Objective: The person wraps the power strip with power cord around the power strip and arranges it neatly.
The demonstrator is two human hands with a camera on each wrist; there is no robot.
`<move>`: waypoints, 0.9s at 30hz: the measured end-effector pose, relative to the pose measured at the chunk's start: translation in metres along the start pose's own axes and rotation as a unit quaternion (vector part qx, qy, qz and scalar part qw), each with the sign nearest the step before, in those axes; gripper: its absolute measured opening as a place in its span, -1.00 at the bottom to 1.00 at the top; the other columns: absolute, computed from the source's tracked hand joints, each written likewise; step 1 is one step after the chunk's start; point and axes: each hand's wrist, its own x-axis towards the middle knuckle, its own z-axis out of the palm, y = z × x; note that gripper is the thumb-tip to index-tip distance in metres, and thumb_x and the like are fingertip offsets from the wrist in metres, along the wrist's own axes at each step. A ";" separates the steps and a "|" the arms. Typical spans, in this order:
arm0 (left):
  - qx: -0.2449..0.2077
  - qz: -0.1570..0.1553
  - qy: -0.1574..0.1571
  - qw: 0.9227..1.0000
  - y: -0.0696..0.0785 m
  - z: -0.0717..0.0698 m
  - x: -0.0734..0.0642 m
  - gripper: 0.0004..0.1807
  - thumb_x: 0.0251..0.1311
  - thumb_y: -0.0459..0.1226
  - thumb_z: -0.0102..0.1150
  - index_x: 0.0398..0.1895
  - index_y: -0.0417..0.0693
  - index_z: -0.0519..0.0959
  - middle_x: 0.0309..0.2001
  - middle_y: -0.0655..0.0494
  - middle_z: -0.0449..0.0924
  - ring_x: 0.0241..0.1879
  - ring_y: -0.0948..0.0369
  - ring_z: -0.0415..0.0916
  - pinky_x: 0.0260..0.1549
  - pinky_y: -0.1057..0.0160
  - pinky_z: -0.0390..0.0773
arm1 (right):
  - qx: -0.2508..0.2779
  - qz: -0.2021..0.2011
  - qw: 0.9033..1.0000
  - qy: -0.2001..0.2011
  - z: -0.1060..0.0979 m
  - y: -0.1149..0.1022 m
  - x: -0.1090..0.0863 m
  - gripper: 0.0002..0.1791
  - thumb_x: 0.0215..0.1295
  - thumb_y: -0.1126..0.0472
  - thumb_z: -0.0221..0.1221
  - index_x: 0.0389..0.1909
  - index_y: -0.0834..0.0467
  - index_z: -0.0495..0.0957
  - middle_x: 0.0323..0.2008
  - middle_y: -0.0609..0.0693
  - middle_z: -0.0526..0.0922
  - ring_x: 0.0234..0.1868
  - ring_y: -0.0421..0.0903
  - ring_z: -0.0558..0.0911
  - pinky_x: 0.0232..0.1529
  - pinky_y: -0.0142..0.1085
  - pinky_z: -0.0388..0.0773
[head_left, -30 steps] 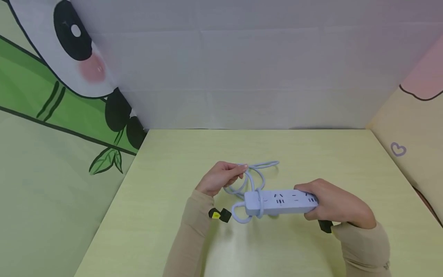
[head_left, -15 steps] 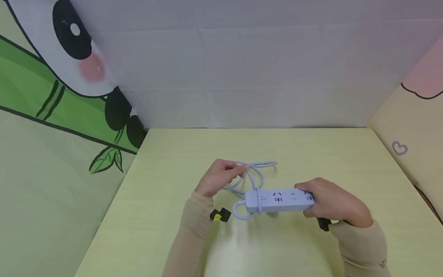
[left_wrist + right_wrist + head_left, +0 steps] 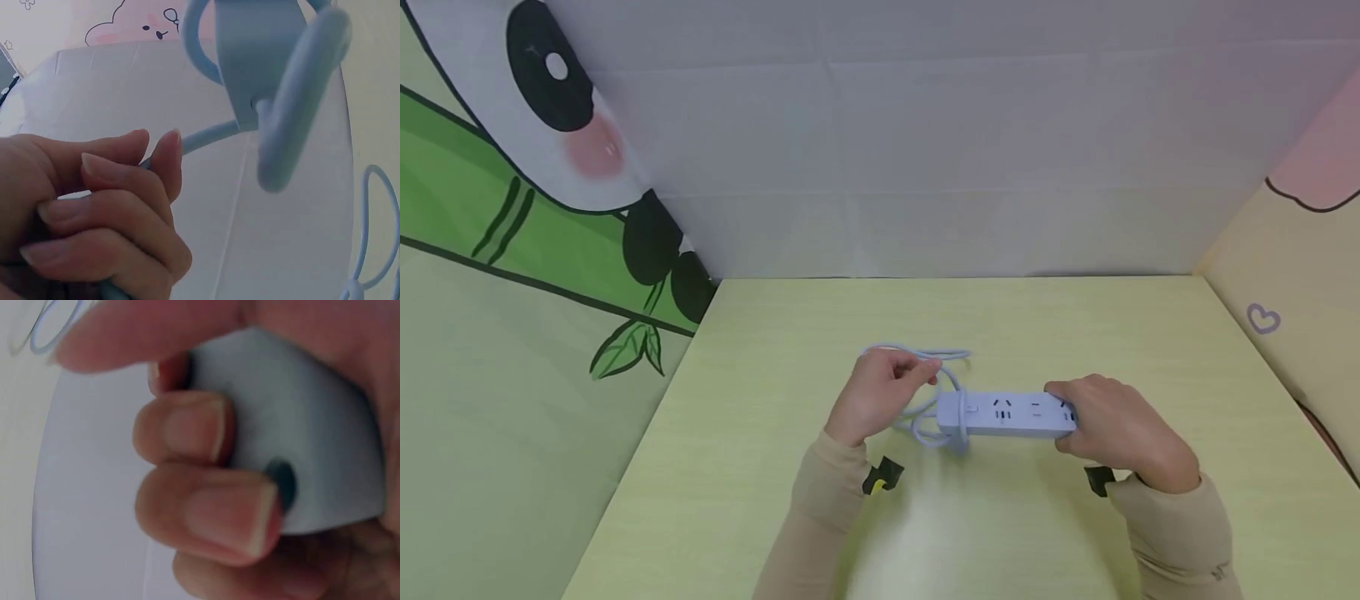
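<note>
A white power strip (image 3: 1018,415) is held level above the table, its socket face showing in the head view. My right hand (image 3: 1123,429) grips its right end, fingers curled round the body; the right wrist view shows those fingers (image 3: 225,515) close up. A pale cord (image 3: 212,136) passes round the strip's left end in a turn (image 3: 300,106). Between thumb and fingertips my left hand (image 3: 876,396) pinches the cord, just left of the strip. More slack cord lies in loops behind that hand, and part of it is hidden by the fingers.
The light yellow tabletop (image 3: 775,333) runs back to a grey-white wall panel (image 3: 925,167). A side panel with a cartoon print (image 3: 550,183) stands on the left, and a cream one (image 3: 1292,300) on the right. Black wrist mounts (image 3: 883,475) sit at both cuffs.
The power strip has moved a little away from me with my right hand. The loops of slack cord have slid left. My left hand keeps its pinch on the cord and has shifted only slightly.
</note>
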 end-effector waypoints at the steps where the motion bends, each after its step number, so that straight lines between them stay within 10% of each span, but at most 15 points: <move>1: 0.002 0.000 0.003 1.000 0.002 0.001 -0.001 -0.71 0.40 -0.05 0.19 -0.40 0.03 0.76 -0.60 0.18 0.50 -0.54 0.23 0.25 -0.47 0.30 0.30 | -0.003 0.002 1.000 0.008 0.000 0.000 0.001 -0.67 -0.11 0.30 0.43 -0.26 0.07 0.60 -0.32 -0.06 0.69 -0.37 -0.14 0.55 -0.40 -0.23 0.46; 11: 0.025 -0.017 0.022 0.999 0.023 0.010 -0.015 -0.69 0.44 -0.03 0.12 -0.29 -0.04 0.69 -0.57 0.13 0.57 -0.62 0.24 0.45 -0.61 0.29 0.45 | -0.038 0.003 0.996 0.082 0.000 0.001 0.008 -0.76 -0.05 0.34 0.38 -0.33 0.10 0.59 -0.38 -0.03 0.71 -0.51 -0.15 0.48 -0.55 -0.31 0.33; 27: 0.129 0.101 0.081 0.983 0.039 0.024 -0.030 -0.64 0.51 -0.10 0.04 -0.49 0.03 0.62 -0.65 0.33 0.55 -0.62 0.40 0.43 -0.56 0.40 0.37 | -0.055 -0.009 0.978 0.201 -0.001 0.007 0.012 -0.77 -0.05 0.33 0.36 -0.49 0.12 0.46 -0.58 -0.02 0.59 -0.64 -0.16 0.36 -0.66 -0.35 0.22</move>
